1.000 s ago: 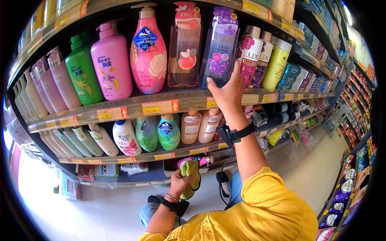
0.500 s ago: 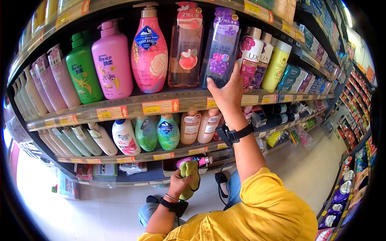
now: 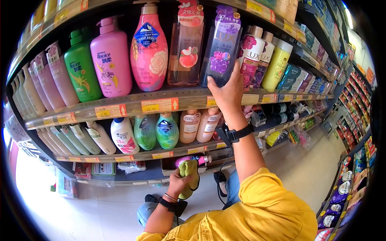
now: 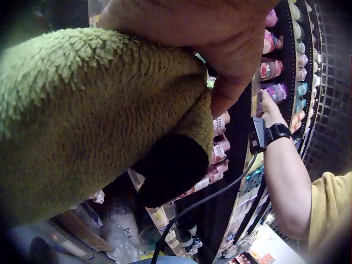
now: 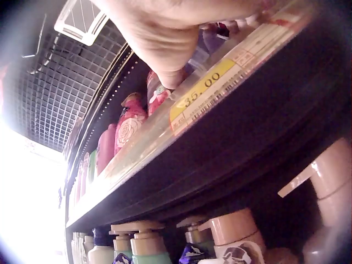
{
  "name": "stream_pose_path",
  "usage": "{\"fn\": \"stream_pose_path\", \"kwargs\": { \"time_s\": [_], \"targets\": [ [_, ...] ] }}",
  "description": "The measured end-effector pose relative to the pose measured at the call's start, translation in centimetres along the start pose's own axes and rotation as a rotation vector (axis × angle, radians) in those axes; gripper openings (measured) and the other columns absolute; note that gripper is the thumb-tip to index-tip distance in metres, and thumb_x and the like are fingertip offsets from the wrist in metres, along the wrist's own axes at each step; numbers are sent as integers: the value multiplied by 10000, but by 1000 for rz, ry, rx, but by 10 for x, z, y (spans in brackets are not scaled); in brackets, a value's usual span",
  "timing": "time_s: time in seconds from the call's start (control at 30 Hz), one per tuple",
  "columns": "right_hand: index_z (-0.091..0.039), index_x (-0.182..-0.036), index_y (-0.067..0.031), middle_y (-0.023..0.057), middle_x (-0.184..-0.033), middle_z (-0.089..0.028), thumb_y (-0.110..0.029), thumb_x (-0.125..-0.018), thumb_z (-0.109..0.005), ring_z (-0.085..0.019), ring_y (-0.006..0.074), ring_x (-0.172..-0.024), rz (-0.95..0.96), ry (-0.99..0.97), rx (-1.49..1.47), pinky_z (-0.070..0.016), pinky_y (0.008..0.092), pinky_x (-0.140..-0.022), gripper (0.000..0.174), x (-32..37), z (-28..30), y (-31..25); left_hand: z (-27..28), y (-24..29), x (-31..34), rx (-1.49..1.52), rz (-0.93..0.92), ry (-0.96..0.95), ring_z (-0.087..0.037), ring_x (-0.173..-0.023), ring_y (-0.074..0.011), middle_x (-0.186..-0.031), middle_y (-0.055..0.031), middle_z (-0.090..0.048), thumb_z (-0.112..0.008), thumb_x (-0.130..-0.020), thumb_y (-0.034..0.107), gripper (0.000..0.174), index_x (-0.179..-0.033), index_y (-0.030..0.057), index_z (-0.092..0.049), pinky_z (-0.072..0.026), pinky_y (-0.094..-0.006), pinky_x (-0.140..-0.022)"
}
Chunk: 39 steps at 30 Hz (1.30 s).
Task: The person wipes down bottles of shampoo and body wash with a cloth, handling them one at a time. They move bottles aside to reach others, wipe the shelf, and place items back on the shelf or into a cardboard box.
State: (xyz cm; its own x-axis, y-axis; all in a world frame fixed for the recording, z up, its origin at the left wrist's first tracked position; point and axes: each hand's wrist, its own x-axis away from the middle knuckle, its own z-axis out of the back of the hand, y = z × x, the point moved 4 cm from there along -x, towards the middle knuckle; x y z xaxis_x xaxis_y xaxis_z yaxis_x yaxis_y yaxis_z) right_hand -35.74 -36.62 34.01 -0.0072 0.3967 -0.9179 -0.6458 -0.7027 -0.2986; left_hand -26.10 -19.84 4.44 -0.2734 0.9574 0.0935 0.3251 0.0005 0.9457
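The right hand (image 3: 228,91) grips the lower part of a purple-blue LUX bottle (image 3: 220,48), thumb on its left side and fingers on its right. That bottle stands upright at the shelf's front edge, beside a peach-labelled bottle (image 3: 185,52). Lower down, the left hand (image 3: 177,183) holds a folded green cloth (image 3: 188,176); the cloth (image 4: 99,121) fills much of the left wrist view, with fingers of the left hand (image 4: 220,33) over its top. In the right wrist view the right hand (image 5: 165,33) is above a 35.00 price tag (image 5: 203,91).
Pink (image 3: 149,52), lilac-pink (image 3: 110,60) and green (image 3: 82,68) pump bottles line the shelf to the left. White LUX bottles (image 3: 251,54) and a yellow bottle (image 3: 277,64) stand at right. Smaller bottles (image 3: 167,130) fill the shelf below; a black cable (image 4: 203,202) hangs from the right wrist.
The head view has shifted slightly. The right hand keeps its grip on the purple-blue bottle, and the left hand still holds the cloth.
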Motion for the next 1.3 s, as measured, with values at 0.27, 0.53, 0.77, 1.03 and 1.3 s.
{"fn": "stream_pose_path", "kwargs": {
  "time_s": [0.27,0.53,0.77,1.03,1.3],
  "targets": [
    [-220,-1278,30,247,-992,-470,-247,-631,-706,-477,368,-902,34,14,4,-415,423,-781,856,1,0,0,0,-1,-1,28,-9,-16,-561,-795,-117,-913,-42,-606,-657,-669,40,377,-1028,-16,-556,-462,-265,-730],
    [-232,-1274,33,255,-1031,-467,-242,-627,-706,-472,378,-925,6,11,-4,-405,433,-799,848,1,1,-1,0,0,-1,8,-21,-17,-562,-805,-118,-914,-43,-609,-662,-677,57,381,-1035,-15,-553,-460,-267,-738],
    [-234,-1274,31,253,-1038,-467,-239,-629,-703,-474,377,-923,37,16,-13,-405,430,-804,841,1,0,0,5,-13,-6,-21,-19,3,-562,-792,-118,-902,-41,-614,-680,-664,75,374,-1011,-8,-567,-458,-270,-732],
    [-237,-1272,39,262,-1040,-464,-232,-632,-700,-467,391,-927,20,4,-23,-400,435,-808,836,1,1,-1,1,0,-1,14,-18,0,-570,-791,-122,-896,-49,-613,-675,-661,78,370,-1001,-18,-567,-463,-267,-731],
    [-232,-1274,41,263,-1023,-462,-225,-634,-698,-471,383,-922,11,-3,-25,-401,431,-802,835,2,2,-2,3,-5,-4,-11,-24,-13,-579,-803,-136,-928,-44,-607,-651,-670,6,375,-1030,-14,-550,-475,-274,-736]
  ]
}}
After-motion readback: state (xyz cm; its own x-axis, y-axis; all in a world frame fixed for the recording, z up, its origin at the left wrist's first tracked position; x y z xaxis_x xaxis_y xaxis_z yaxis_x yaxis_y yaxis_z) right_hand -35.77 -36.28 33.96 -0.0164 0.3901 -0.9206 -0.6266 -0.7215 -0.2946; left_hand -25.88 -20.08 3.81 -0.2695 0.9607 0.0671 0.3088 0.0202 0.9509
